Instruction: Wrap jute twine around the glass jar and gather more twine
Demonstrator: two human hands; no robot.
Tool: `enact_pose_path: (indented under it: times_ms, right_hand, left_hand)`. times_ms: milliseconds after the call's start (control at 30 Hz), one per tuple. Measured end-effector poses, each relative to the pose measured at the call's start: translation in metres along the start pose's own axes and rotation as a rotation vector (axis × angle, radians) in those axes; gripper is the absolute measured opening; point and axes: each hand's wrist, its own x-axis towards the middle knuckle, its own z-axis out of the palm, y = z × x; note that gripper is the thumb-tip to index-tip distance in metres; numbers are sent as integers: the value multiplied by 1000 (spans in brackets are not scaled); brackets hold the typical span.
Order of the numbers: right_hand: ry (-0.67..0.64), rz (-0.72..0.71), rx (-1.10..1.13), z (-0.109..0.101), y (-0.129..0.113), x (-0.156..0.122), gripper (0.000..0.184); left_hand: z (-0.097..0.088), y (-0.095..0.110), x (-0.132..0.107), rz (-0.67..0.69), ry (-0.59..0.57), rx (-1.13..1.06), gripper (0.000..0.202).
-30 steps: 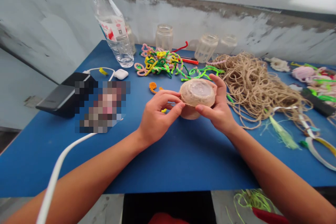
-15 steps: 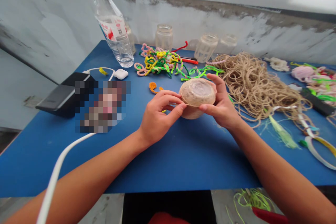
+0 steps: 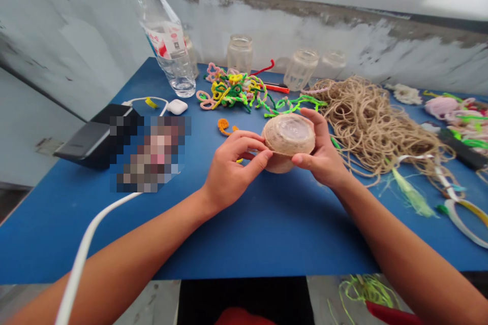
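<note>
A small jar (image 3: 288, 134) wrapped in beige twine is held tilted above the blue table, its clear round base facing up towards me. My right hand (image 3: 322, 155) grips it from the right, thumb at the near side and fingers around the far side. At the jar's left side, the thumb and index finger of my left hand (image 3: 238, 162) are pinched together against the wrapping. A thin strand of twine runs from those fingertips along the jar; its other end is hidden. Just beyond my left hand lies an orange curled pipe cleaner (image 3: 223, 126).
A heap of twine (image 3: 366, 117) lies to the right, near white-handled scissors (image 3: 453, 203). Behind are colourful pipe cleaners (image 3: 232, 89), glass jars (image 3: 240, 53) and a utility knife (image 3: 276, 88). At left stand a water bottle (image 3: 168, 43) and a black device (image 3: 95, 137) by a white cable (image 3: 87, 233).
The view has shifted very slightly. Both hands keep the same hold on the wrapped jar, with hardly any movement.
</note>
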Motion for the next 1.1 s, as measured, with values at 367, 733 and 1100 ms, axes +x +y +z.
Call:
enact_pose_path:
  times_ms: [367,733,1100]
  right_hand:
    - [114,-43,-98,11,-4,-6,92]
    - [66,-4,51,9,-10,-6,83]
    - [82,21,33,9,-10,-7,79]
  left_hand:
    - [-1,0,1,-18,0,1,10]
    - [1,-2,1,27,6,-11,7]
    - [1,-10,2,69,37,17,7]
